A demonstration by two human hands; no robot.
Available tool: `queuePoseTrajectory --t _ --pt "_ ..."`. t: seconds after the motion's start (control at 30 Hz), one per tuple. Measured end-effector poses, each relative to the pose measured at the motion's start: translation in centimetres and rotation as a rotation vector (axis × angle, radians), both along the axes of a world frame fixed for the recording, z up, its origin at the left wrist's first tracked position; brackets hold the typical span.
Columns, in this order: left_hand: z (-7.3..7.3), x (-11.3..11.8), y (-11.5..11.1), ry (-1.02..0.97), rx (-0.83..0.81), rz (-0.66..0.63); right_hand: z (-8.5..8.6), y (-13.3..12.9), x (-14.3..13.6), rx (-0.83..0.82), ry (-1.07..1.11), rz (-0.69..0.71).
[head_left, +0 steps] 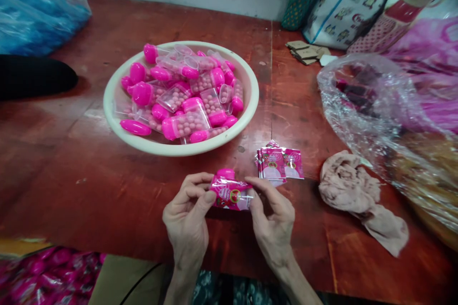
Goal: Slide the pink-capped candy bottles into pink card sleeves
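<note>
Between my two hands is a shiny pink printed wrapper (232, 194), held above the near part of the table. My left hand (189, 212) pinches its left end, thumb in front. At its right end, the thumb and fingers of my right hand (274, 217) are closed on the wrapper. A rounded pink cap (225, 173) shows just behind its upper edge; whatever is below the cap is hidden. To the right of my hands lies a small pile of flat pink wrappers (274, 164).
A cream basin (252, 100) holds many pink-capped clear containers (188, 124) of small pink balls. A crumpled cloth (352, 183) and clear plastic bag (358, 124) lie right. Pink packed items (50, 276) fill the lower left. A dark rounded object (36, 76) juts in left.
</note>
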State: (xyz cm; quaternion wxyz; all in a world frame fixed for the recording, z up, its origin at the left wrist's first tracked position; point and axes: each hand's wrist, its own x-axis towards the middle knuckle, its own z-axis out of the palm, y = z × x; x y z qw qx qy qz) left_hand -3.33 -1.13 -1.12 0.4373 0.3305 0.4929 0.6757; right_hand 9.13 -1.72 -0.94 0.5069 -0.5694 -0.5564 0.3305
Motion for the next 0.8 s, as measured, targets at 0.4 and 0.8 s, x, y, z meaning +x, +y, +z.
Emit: queuePoseTrajectory --t 0.4,0.8 --pt "0.0 -0.2 -0.1 0.126 -0.025 -0.149 -0.7 -0.3 -0.2 -0.225 0.16 0.033" --pt "0.1 -0.2 -0.4 0.163 0.035 -0.089 0.2 0.4 -0.6 -0.389 0.464 0.098"
